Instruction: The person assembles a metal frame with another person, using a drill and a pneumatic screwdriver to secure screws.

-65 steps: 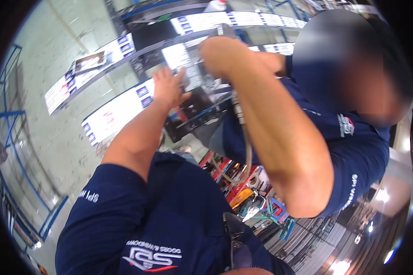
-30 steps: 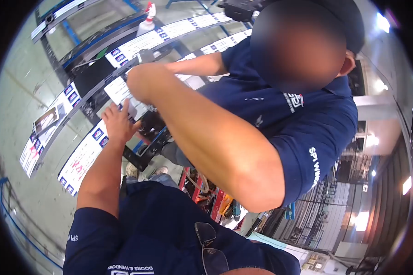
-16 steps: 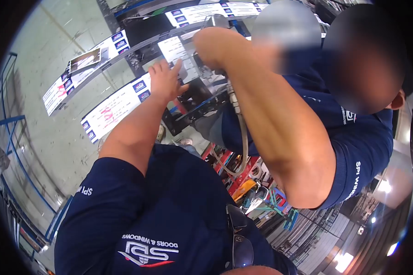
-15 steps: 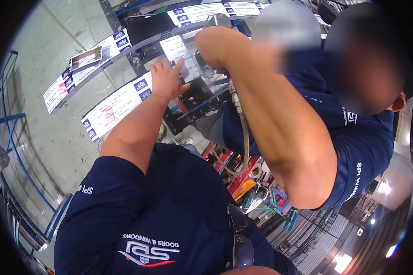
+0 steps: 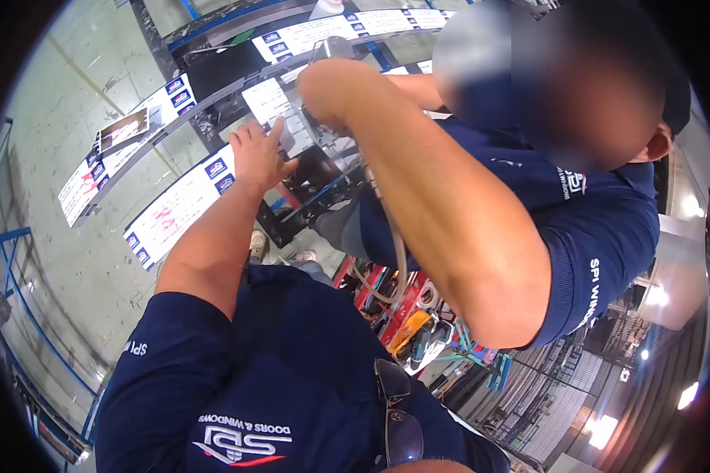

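My left hand (image 5: 256, 162) rests over the end of a long bar wrapped in white printed film (image 5: 180, 209), its fingers spread and thumb apart. Its fingertips reach the edge of a white printed label (image 5: 267, 101) on the workpiece. Just right of them, a co-worker's hand (image 5: 327, 87) is bent over the work beside a shiny metal part (image 5: 333, 49); what that hand grips is hidden. A pale hose (image 5: 400, 252) hangs below the co-worker's forearm. My right hand is out of view.
A dark photo-like card (image 5: 124, 130) lies on another film-wrapped bar (image 5: 170, 102). The co-worker (image 5: 521, 181) stands close on the right. Below the hose are red shelves (image 5: 363, 296) with tools. A blue metal frame (image 5: 12, 260) stands at left.
The whole view has shifted, so the bars and both people's arms sit further left. My left hand keeps its spread pose at the bar's end.
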